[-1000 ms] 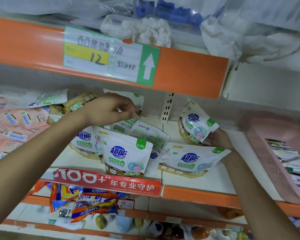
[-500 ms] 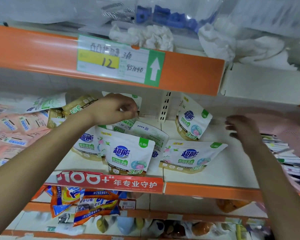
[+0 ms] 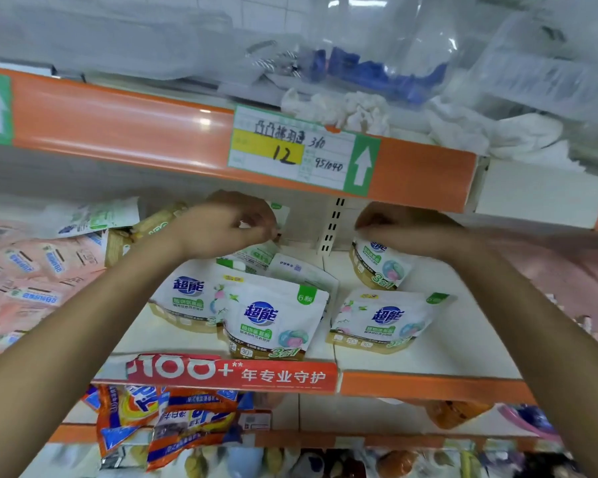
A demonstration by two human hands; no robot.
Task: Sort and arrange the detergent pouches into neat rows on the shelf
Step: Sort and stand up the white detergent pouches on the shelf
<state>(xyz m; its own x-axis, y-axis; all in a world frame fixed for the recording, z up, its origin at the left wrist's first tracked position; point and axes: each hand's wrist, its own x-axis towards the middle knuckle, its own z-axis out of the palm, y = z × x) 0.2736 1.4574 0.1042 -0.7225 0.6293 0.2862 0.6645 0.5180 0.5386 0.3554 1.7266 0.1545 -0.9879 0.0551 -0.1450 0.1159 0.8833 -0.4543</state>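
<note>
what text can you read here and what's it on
"12", "951040": price tag on upper shelf edge; its handwritten characters unclear.
"100+", "年专业守护": red strip on middle shelf edge.
"超能", "6颗", "3合1": front detergent pouch.
Pink pouches, orange pouches: too blurred.

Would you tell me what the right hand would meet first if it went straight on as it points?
Probably the slotted white upright at the back, just beyond the right hand; depth is unclear, so it might pass in front.
</note>
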